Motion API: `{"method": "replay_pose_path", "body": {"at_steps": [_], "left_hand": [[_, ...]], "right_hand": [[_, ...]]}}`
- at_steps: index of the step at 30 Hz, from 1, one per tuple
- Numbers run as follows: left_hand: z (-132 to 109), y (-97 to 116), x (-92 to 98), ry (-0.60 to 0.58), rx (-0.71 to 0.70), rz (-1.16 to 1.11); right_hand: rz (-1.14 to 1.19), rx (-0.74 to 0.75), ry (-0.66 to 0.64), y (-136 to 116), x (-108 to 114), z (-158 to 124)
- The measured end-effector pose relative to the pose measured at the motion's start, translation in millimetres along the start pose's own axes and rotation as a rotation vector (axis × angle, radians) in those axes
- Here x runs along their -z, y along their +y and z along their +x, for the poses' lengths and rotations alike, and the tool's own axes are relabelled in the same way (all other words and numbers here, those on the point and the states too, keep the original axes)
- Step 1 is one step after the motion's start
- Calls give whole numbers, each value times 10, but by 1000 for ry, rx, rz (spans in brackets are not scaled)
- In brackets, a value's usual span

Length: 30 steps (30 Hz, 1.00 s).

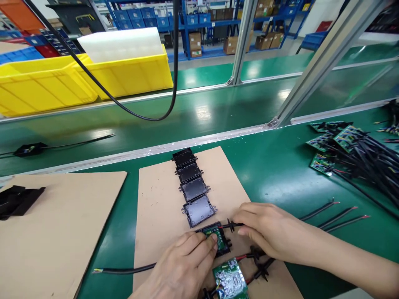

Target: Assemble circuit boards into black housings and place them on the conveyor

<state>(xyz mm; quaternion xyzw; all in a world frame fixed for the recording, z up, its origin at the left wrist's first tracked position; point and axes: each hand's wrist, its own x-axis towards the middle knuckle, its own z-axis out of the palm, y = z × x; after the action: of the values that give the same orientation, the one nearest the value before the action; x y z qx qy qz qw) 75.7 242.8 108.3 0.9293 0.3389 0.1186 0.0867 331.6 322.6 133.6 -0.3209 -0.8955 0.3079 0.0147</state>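
Observation:
My left hand (183, 261) has its fingers closed on a green circuit board (220, 241), which sits in a black plastic case (225, 250); part of the board is hidden under the fingers. A black cable with a cross-shaped strain relief (231, 225) leaves the right end of this board, and my right hand (262, 226) pinches it just beyond that piece. Nearer to me lies another circuit board (230, 279) with silvery solder, its dark cables running out on both sides. Several open black cases (199, 209) stand in a row beyond my hands.
Cardboard (156, 199) lies under the work, with a second cardboard sheet (62, 224) to the left carrying black plastic parts (20, 201). Wired circuit boards (349, 139) are piled at right. Yellow bins (131, 77) stand behind the metal rail; a black cable (137, 114) hangs in front.

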Motion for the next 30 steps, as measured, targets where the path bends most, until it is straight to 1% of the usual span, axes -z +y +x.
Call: {"method": "replay_pose_path", "body": {"at_steps": [3, 5, 7, 9, 11, 12, 16, 19, 21, 23, 25, 30], "left_hand": [[13, 11, -33, 11, 7, -12], [17, 18, -73, 53, 31, -33], [12, 25, -115, 94, 57, -55], [-5, 31, -147, 93, 56, -62], [-30, 34, -165, 50, 37, -53], [-43, 35, -171, 34, 31, -47], [-78, 37, -180, 17, 42, -50], [-72, 38, -150, -17, 49, -54], [-55, 37, -112, -52, 49, -54], [-36, 33, -78, -63, 37, -33], [-23, 27, -67, -53, 20, -4], [-13, 9, -94, -23, -5, 9]], "right_hand": [[-23, 64, 1, -85, -95, 88], [-31, 141, 12, -129, -161, 144], [-51, 220, 32, -142, -208, 170], [-79, 251, 53, -134, -215, 170], [-80, 204, 22, -135, -169, 169], [-64, 158, -16, -146, -129, 177], [-7, -1, -251, -238, 75, 315], [-3, -42, -465, -293, 189, 484], [-73, -52, -553, -313, 221, 582], [-192, -42, -566, -329, 220, 650], [-283, -26, -544, -349, 196, 693], [-359, -47, -514, -355, 139, 696]]}}
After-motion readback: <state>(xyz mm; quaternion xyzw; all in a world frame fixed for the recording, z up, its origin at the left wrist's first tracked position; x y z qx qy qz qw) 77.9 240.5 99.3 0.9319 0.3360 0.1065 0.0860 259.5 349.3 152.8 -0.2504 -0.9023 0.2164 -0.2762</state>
